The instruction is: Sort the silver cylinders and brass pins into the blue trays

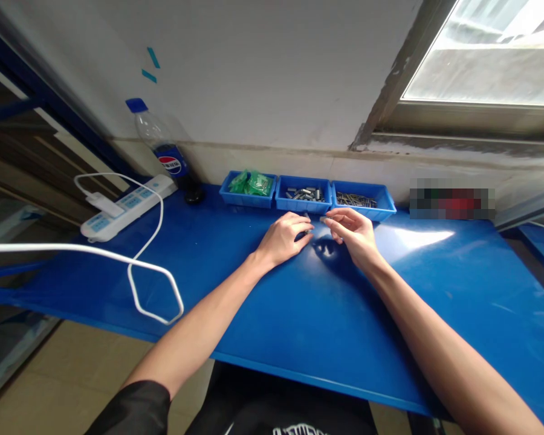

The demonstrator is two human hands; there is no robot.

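Observation:
My right hand (354, 234) is closed in a pinch, with a small grey metal piece (323, 220) between thumb and forefinger. Just left of it, my left hand (284, 237) hovers low over the blue table, its fingers bent together; a bit of dark metal (306, 215) shows by its fingertips, too small to name. Behind both hands is a blue bin (303, 206) of short silvery metal pieces. The bin on its right (381, 212) contains thin metal pins or screws. In the left bin (247, 199) lie green plastic packets (258, 183).
A cola bottle (170, 160) stands against the wall at the left. Beside it lies a white power strip (131, 205) with a plug in it. Its white cable (161, 254) loops over the left part of the blue table (272, 320). A blurred-out object (452, 202) sits at the back right.

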